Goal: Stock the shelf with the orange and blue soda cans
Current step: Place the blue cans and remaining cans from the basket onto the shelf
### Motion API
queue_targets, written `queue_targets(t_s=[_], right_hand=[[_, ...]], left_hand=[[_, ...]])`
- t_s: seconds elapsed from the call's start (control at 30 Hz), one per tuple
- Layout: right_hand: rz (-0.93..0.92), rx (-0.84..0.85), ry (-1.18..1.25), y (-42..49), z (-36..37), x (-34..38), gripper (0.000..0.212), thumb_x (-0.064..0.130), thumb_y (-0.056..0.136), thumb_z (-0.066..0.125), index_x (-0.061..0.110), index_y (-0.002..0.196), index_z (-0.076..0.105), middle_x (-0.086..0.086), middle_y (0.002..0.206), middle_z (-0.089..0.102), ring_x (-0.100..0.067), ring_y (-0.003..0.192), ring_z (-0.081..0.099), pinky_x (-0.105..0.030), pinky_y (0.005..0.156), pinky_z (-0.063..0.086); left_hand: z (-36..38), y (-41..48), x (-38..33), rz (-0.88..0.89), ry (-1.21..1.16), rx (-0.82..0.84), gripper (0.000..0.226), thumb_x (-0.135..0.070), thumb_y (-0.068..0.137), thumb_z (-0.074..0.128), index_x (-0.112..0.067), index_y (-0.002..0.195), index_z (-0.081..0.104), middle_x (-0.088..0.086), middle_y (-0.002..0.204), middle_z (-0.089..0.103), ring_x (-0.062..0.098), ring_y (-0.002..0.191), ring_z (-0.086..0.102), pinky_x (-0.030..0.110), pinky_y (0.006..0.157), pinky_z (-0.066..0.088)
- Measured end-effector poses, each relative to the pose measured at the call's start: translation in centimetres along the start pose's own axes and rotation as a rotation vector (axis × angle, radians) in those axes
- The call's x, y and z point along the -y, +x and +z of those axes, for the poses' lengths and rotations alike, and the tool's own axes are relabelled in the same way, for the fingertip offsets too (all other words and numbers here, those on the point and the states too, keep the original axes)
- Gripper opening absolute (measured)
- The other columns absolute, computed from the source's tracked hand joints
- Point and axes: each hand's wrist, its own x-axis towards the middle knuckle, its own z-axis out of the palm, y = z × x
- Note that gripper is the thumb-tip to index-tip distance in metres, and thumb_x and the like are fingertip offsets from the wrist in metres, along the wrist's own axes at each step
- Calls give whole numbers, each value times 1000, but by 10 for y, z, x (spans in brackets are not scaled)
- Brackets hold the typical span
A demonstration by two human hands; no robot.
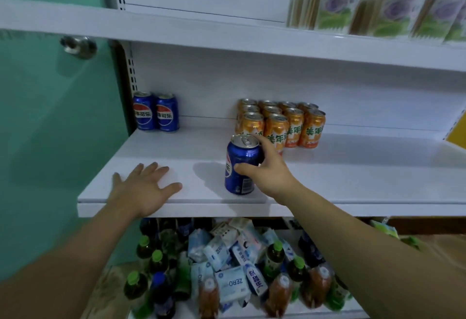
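Head view, right hand (267,175): we find it wrapped round a blue can (240,167)
Left hand (143,187): flat, fingers spread, resting on the shelf (353,180), holding nothing
Blue can: upright near the shelf front, just before the orange cans (280,122)
Back left: we note two more blue cans (156,114), side by side

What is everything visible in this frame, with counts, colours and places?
Back blue cans: two, blue, middle shelf's back left
Front blue can: one, blue, upright near shelf front
Orange cans: about ten, orange, packed at back centre
Shelf: one, white, middle
Packets: several, purple-green, blurred, upper shelf right
Bottles: many, mostly green-capped, below
Wrapped packs: many, white-blue, among bottles
Door knob: one, silver, left
Left hand: flat on shelf front
Right hand: grips front blue can
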Motion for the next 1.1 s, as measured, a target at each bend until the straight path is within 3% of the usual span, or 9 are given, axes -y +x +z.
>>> queue_targets(t_s=[0.17, 0.27, 0.37, 0.47, 0.53, 0.63, 0.73, 0.9, 1.1], right_hand=[[-39, 46, -95, 22, 28, 4, 84, 8, 85, 70, 36, 149, 23, 4, 151, 32, -17, 132, 40, -39, 103, 41], [-98, 39, -181, 24, 40, 4, 83, 14, 84, 73, 38, 146, 24, 5, 148, 31, -13, 124, 42, -30, 99, 40], [-140, -87, -296, 29, 51, 1, 83, 21, 76, 80, 35, 142, 31, 4, 138, 31, -9, 112, 39, -24, 95, 36], [-148, -45, -183, 40, 65, -2, 82, 10, 83, 73, 33, 146, 27, 9, 139, 37, -11, 122, 44, -27, 100, 40], [-154, -34, -218, 50, 75, -5, 89, 15, 83, 74, 33, 149, 18, 4, 148, 31, -10, 125, 39, -33, 106, 38], [-143, -47, -300, 70, 87, -7, 102, 21, 76, 80, 34, 151, 12, -1, 147, 29, -8, 120, 38, -30, 101, 38], [-138, 20, -263, 94, 97, -6, 99, 14, 80, 76, 33, 152, 10, 1, 148, 37, -17, 131, 42, -33, 101, 40], [-97, 87, -238, 135, 113, -6, 100, 9, 84, 71, 31, 153, 2, 3, 150, 38, -18, 135, 40, -34, 103, 38], [-68, -19, -332, 161, 128, -35, 91, 27, 71, 83, 25, 144, 30, -3, 136, 44, -20, 120, 51, -29, 95, 42]], left_hand=[[3, 2, 2, 8, -1, -33, 78, -79, 84, 18, -40, 151, 9, -14, 161, 1, 14, 148, 2, 56, 117, 2], [4, 2, 2, 10, -10, -35, 77, -78, 85, 19, -40, 151, 9, -14, 161, 1, 14, 148, 1, 55, 117, 1], [5, 2, 2, 15, -12, -49, 77, -78, 84, 19, -40, 151, 10, -14, 161, 2, 14, 148, 1, 56, 117, 0], [5, 2, 3, 15, -20, -56, 77, -78, 84, 19, -40, 151, 10, -14, 161, 2, 13, 148, 0, 55, 117, -1], [6, 2, 3, 16, -24, -62, 77, -78, 85, 19, -40, 151, 10, -15, 161, 2, 13, 148, 0, 55, 117, -2], [7, 1, 4, 11, -41, -72, 77, -78, 84, 19, -41, 151, 9, -15, 161, 2, 12, 148, -1, 54, 117, -3], [7, 1, 3, 11, -49, -81, 77, -78, 84, 20, -41, 151, 10, -15, 161, 3, 12, 148, 0, 54, 117, -3], [7, 1, 3, 9, -50, -81, 76, -77, 84, 20, -42, 151, 10, -16, 161, 2, 11, 148, -1, 54, 118, -2], [6, 1, 3, 1, -47, -61, 76, -77, 84, 19, -43, 150, 8, -17, 160, -1, 11, 148, -4, 53, 118, -3]])
